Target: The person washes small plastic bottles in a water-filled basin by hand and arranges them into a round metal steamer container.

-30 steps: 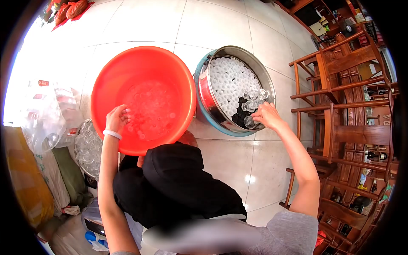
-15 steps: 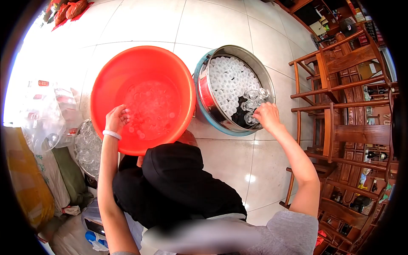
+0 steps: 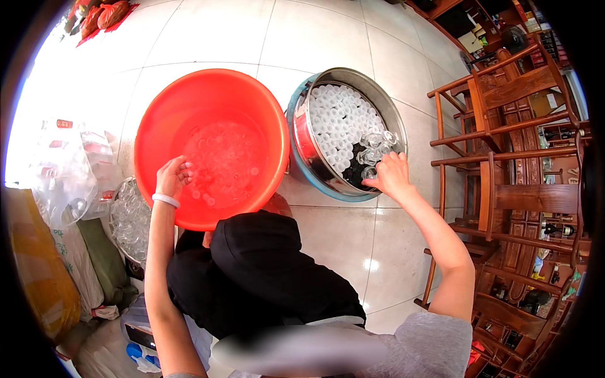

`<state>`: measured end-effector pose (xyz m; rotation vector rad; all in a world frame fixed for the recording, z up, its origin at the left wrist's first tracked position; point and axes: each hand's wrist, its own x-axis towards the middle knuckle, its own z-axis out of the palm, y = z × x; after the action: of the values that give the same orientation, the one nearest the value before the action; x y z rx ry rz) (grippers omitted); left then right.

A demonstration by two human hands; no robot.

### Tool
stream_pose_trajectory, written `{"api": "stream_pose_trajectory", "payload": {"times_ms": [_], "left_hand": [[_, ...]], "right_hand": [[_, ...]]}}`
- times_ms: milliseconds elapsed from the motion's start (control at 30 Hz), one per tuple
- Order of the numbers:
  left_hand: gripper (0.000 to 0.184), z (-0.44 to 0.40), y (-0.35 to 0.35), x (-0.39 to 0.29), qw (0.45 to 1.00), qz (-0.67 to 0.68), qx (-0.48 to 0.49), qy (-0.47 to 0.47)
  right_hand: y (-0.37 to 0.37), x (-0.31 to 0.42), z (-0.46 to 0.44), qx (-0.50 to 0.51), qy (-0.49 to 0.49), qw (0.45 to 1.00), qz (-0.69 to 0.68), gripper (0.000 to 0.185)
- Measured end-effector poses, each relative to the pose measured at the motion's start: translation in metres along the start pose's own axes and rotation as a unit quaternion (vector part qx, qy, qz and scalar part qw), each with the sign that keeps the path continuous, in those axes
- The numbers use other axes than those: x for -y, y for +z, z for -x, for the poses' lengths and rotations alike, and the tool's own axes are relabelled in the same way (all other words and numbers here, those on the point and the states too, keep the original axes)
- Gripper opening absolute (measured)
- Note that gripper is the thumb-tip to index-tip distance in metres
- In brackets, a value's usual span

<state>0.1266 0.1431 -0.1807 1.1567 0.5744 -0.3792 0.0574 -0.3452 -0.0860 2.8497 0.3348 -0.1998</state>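
My right hand (image 3: pixel 392 176) is over the near right part of a round steel-walled container (image 3: pixel 396 116), thumb and fingers apart. Just by its fingers, several small clear glass cups (image 3: pixel 373 150) lie on the dark bottom. Rows of small whitish, translucent cup-like pieces (image 3: pixel 340 116) cover much of the rest. My left hand (image 3: pixel 172 178), with a white band at the wrist, hangs at the inner left side of a big red tub (image 3: pixel 151 126). Its fingers are loosely bent and apart, with nothing seen in them. Water with round clear pieces lies in the tub.
A basket of clear glassware (image 3: pixel 129 217) stands left of the tub, partly behind my left arm. Clear plastic bags (image 3: pixel 60 183) and a taped carton (image 3: pixel 41 258) are further left. Wooden chairs (image 3: pixel 504 132) line the right side. A blue-green basin (image 3: pixel 299 160) is under the steel container.
My right thumb and fingers have spread apart, and the hand has shifted slightly over the small glass cups. My left hand has stayed in place.
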Motion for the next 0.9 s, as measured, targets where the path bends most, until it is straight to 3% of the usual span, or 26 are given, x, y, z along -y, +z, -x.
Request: {"api": "stream_pose_trajectory", "payload": {"times_ms": [333,567,667,900], "left_hand": [[0.018,-0.001,0.000,0.000,1.000,0.000,0.005,0.002],[0.018,0.001,0.002,-0.001,1.000,-0.006,0.000,0.002],[0.018,0.000,0.003,0.000,1.000,-0.005,0.001,0.002],[0.019,0.003,0.005,-0.002,1.000,0.006,-0.009,0.005]], "right_hand": [[-0.002,-0.003,-0.001,0.057,0.022,0.996,-0.062,0.041],[-0.010,-0.002,-0.001,0.068,0.030,0.997,-0.013,0.042],[-0.013,-0.002,-0.003,0.016,0.068,0.996,-0.054,0.037],[0.018,-0.008,-0.011,-0.030,0.032,0.998,-0.052,0.020]]}}
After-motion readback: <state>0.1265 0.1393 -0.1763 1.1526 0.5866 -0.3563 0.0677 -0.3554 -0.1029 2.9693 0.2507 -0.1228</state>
